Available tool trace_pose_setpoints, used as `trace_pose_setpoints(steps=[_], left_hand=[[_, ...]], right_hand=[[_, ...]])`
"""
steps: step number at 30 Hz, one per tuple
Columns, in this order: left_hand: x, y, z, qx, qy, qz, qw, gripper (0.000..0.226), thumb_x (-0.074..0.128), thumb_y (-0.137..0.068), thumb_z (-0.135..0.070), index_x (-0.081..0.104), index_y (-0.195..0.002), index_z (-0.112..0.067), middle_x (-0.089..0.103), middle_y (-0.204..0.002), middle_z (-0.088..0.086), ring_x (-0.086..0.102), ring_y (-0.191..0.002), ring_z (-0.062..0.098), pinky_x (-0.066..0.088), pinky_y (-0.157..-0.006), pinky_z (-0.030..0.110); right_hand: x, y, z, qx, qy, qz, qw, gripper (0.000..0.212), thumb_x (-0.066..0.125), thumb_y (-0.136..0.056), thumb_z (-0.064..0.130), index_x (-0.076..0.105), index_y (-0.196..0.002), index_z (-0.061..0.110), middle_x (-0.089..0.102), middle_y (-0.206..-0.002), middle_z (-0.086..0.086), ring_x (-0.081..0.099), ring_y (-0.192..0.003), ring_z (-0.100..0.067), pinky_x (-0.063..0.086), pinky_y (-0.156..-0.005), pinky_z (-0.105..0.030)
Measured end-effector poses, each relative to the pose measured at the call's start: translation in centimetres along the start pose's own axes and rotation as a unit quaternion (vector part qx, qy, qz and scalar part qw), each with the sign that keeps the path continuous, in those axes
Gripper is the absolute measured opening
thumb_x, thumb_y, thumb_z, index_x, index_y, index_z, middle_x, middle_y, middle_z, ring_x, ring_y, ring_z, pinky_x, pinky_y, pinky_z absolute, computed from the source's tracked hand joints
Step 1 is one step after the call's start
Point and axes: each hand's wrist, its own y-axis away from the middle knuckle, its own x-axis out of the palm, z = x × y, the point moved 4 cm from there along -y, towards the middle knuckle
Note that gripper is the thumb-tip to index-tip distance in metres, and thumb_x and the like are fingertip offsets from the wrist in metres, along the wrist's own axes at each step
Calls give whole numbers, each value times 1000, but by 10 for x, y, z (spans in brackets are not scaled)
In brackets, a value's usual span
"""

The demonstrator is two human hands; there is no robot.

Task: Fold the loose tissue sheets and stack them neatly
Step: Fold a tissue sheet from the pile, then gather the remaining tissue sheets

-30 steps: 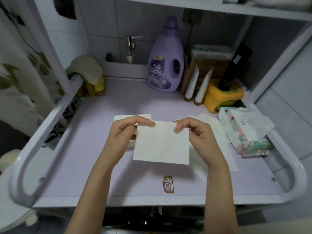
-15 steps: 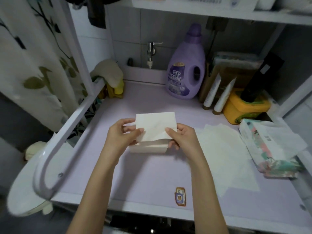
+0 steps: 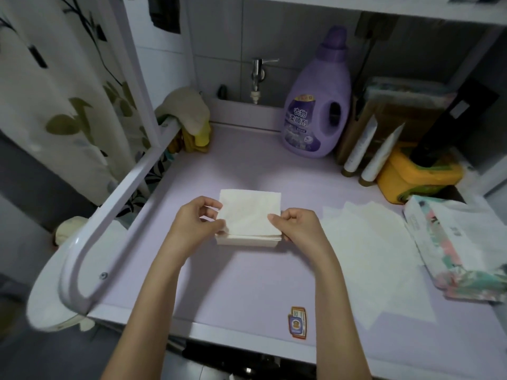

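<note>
While both hands meet over the middle of the pale lilac worktop (image 3: 247, 283), the left hand (image 3: 197, 223) pinches the left edge of a folded cream tissue sheet (image 3: 251, 211) between thumb and fingers. The right hand (image 3: 297, 226) pinches its right edge likewise, so each grip is clasped on that sheet. The sheet sits squarely over a low stack of folded cream tissues (image 3: 247, 240); whether it rests fully on the stack cannot be told. Right of the stack, flat loose cream tissue sheets (image 3: 370, 256) overlap on the worktop, beside an opened floral plastic tissue pack (image 3: 455, 242). A purple plastic detergent bottle (image 3: 318, 105) stands at the back.
</note>
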Motion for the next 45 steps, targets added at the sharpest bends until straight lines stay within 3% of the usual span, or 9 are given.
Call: trace_pose_setpoints(steps=[12, 17, 21, 24, 30, 34, 37, 41, 45], left_hand=[[2, 1, 4, -1, -16, 10, 1000, 39, 66, -79, 1, 55, -111, -20, 57, -95, 1, 59, -72, 21, 50, -66, 33], [2, 1, 7, 8, -28, -14, 999, 49, 68, -82, -6, 49, -125, -20, 54, -112, 2, 54, -73, 13, 45, -61, 21], [6, 4, 9, -32, 50, -41, 997, 56, 55, -95, -34, 34, -145, -19, 39, -143, 0, 51, -112, 9, 37, -87, 23], [23, 4, 15, -90, 115, 20, 989, 66, 39, -94, -58, 26, -150, -26, 30, -152, -10, 33, -138, 14, 25, -109, 29], [39, 4, 8, -100, 100, 23, 990, 61, 28, -98, -57, 29, -150, -24, 30, -154, -7, 28, -141, 15, 20, -114, 33], [32, 19, -12, 55, -6, -100, 993, 65, 36, -99, -49, 18, -152, -16, 0, -161, -4, 4, -146, 7, 8, -112, 19], [41, 32, -34, 199, -21, -139, 970, 58, 43, -92, -44, 36, -141, -13, 6, -159, 0, 12, -134, -9, 12, -98, -1], [68, 45, -48, 291, -1, -91, 952, 39, 51, -87, -36, 51, -122, -16, 17, -154, 2, 13, -139, -3, 19, -103, 3], [93, 51, -48, 299, 7, -30, 954, 23, 57, -86, -26, 54, -109, -24, 25, -151, 1, 13, -144, 8, 16, -103, 1]], right_hand=[[0, 1, -6, -4, -41, 14, 999, 29, 73, -84, 22, 52, -70, 8, 41, -59, -3, 36, -58, -16, 29, -58, -27], [0, -4, -11, 12, -38, -23, 999, 31, 71, -85, 35, 52, -76, 12, 48, -65, 1, 42, -60, -14, 32, -57, -24], [0, -13, -20, 58, -120, -74, 988, 42, 45, -97, 48, 53, -123, 16, 62, -112, 3, 59, -97, -13, 48, -85, -29], [14, -10, -17, 74, -179, -15, 981, 65, 37, -94, 60, 34, -149, 24, 37, -151, 12, 35, -139, -10, 24, -119, -39], [32, 2, -3, 64, -150, 47, 985, 61, 28, -100, 54, 15, -155, 31, 21, -158, 14, 21, -145, -9, 13, -118, -30], [3, 9, -7, 3, -118, -23, 993, 58, 39, -101, 45, 20, -153, 29, 23, -157, 14, 23, -143, -6, 18, -109, -23], [-31, 22, -17, -40, -58, -66, 995, 52, 63, -93, 26, 43, -141, 23, 47, -140, 11, 40, -130, -5, 33, -106, -25], [-82, 44, -49, -51, 105, -202, 972, 50, 72, -85, 16, 55, -131, 19, 53, -134, 2, 48, -128, -18, 39, -101, -30], [-103, 54, -92, 56, 318, -136, 936, 59, 64, -90, 38, 41, -144, 35, 19, -161, 5, 7, -150, -19, 1, -118, -42]])
